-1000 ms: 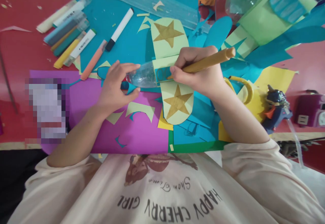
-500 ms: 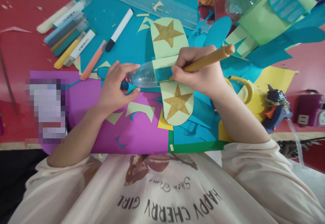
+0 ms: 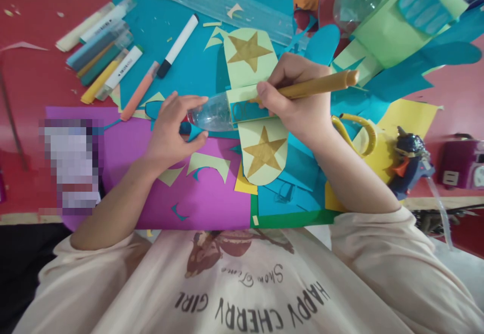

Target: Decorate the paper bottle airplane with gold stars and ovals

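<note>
A clear plastic bottle point(image 3: 214, 113) lies on its side, wrapped in pale yellow-green paper with a blue strip point(image 3: 239, 112) that bears drawn rounded outlines. Paper wings with brown stars, an upper wing point(image 3: 247, 74) and a lower wing point(image 3: 249, 167), stick out from it. My left hand point(image 3: 174, 127) is curled around the neck end, thumb and fingers on either side; blue paper pieces show there. In my right hand point(image 3: 298, 99) an ochre marker point(image 3: 321, 84) is gripped like a pen, its tip at the blue strip and partly hidden by my fingers.
Several markers point(image 3: 102, 46) lie at upper left, near a black-capped white marker point(image 3: 177, 46). Yellow-handled scissors point(image 3: 368, 132) and a glue gun point(image 3: 412, 167) sit at right. Paper scraps point(image 3: 207, 165) cover purple paper point(image 3: 128, 157). A pixelated object point(image 3: 71, 165) is at left.
My right hand and the marker have shifted slightly right along the blue strip, and the marker lies a little flatter. My left hand stays at the bottle's neck.
</note>
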{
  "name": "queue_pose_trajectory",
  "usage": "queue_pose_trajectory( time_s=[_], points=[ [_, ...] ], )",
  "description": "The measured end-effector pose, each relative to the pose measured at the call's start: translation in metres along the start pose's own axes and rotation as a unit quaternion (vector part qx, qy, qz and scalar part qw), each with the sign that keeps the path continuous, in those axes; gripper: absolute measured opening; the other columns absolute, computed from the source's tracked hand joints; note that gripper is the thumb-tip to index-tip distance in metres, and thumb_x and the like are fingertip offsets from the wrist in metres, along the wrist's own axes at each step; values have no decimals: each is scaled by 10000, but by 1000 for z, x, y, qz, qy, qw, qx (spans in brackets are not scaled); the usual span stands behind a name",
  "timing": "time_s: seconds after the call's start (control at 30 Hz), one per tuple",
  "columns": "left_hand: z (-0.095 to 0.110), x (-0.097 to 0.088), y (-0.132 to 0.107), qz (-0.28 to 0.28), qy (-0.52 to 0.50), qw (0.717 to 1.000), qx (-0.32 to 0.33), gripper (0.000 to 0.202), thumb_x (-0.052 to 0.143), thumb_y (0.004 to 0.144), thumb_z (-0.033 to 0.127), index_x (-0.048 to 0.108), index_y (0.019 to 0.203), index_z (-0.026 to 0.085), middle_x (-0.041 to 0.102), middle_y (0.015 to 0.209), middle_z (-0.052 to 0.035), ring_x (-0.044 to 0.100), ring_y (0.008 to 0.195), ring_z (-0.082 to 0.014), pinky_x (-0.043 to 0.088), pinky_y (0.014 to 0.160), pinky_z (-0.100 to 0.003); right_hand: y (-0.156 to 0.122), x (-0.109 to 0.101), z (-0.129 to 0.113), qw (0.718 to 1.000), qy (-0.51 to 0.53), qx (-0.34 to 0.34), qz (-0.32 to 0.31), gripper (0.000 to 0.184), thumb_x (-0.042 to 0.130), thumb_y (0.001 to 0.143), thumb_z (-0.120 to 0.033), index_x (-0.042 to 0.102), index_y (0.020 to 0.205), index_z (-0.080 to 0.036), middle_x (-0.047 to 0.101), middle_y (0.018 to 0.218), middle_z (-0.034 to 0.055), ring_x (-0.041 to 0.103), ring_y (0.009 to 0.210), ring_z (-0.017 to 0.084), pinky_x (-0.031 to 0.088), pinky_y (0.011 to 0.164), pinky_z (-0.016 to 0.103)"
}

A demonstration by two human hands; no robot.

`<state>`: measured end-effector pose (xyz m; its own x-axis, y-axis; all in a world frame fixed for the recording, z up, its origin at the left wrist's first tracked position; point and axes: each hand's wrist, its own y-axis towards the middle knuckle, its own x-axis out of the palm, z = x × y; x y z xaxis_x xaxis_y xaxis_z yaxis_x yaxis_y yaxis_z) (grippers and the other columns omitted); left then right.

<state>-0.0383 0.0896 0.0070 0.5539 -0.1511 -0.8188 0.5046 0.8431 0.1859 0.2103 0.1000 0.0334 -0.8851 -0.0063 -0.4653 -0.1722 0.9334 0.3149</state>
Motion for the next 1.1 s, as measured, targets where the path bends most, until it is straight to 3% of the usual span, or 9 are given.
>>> queue_pose_trajectory(
  time_s=[0.13,0.27,0.4,0.67,1.1],
  points=[
    [1,0,0,-1,-2,1000,-3,500,606,845,271,461,1309,390,639,1270,15,622,1190,-257,324,1201,-550,0,-1,3,1000,3,0,-11,430,552,893,-538,376,654,-226,424,593,-38,470,558,90,397,526,256],
    [0,0,0,-2,1,1000,-6,508,614,835,270,466,1309,379,645,1257,9,624,1185,-262,325,1199,-555,0,-1,0,1000,-9,-8,-7,346,552,895,-345,355,636,-228,411,615,-36,441,560,92,406,556,262],
    [0,0,1,1,-5,1000,-3,499,613,833,265,476,1299,378,648,1253,9,627,1182,-260,328,1198,-553,-1,0,-4,998,-5,-59,23,309,514,824,-193,302,601,-231,375,584,-42,366,525,85,343,513,260],
    [2,-2,1,-7,1,1000,-11,495,618,830,264,481,1292,378,652,1248,8,615,1200,-263,320,1202,-558,0,-1,-3,1000,-21,-11,-7,342,530,820,-117,276,616,-222,333,617,-43,373,551,89,393,578,267],
    [1,-1,1,-6,-4,1000,-9,473,615,841,270,485,1284,372,650,1250,13,625,1180,-257,325,1198,-557,-1,-3,-8,998,-45,-46,-22,291,484,751,-132,261,590,-226,323,565,-43,320,521,79,328,506,251]
  ],
)
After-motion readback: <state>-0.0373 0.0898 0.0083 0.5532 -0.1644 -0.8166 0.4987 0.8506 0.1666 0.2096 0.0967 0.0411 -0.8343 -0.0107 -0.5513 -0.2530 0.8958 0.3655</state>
